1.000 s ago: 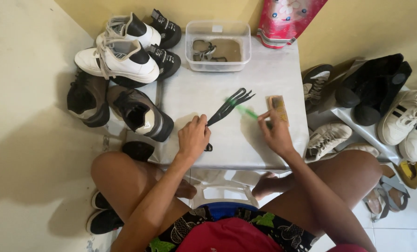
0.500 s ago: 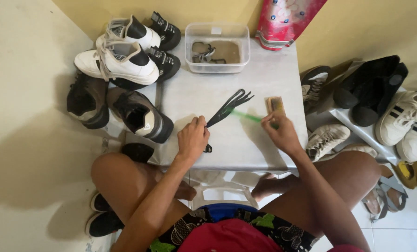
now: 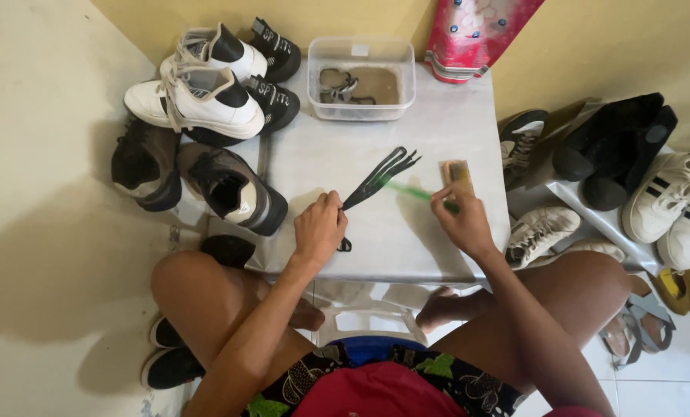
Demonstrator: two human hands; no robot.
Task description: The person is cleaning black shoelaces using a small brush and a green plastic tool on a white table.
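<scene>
Left hand: the left hand [image 3: 319, 228] is closed around the near end of a bunch of black shoelaces [image 3: 379, 176], pinning that end to the bench [image 3: 437, 139].
Right hand: the right hand [image 3: 462, 222] is closed on a green-handled brush [image 3: 410, 191]; the head of the brush is blurred.
Laces, long axis: they run diagonally, from the left hand up and away to the right, fanning out at the far end.
Brush to laces: the green handle points left from the right hand and meets the laces about midway along.
Nearer hand: the left is on the laces; the right reaches them only through the brush.
Just beside: a small tan block [image 3: 457, 173] lies beyond the right hand.
Farther back: a clear tub [image 3: 362, 79] of murky water with something dark in it.
Off the bench: shoes [image 3: 198, 100] piled to the left.
</scene>
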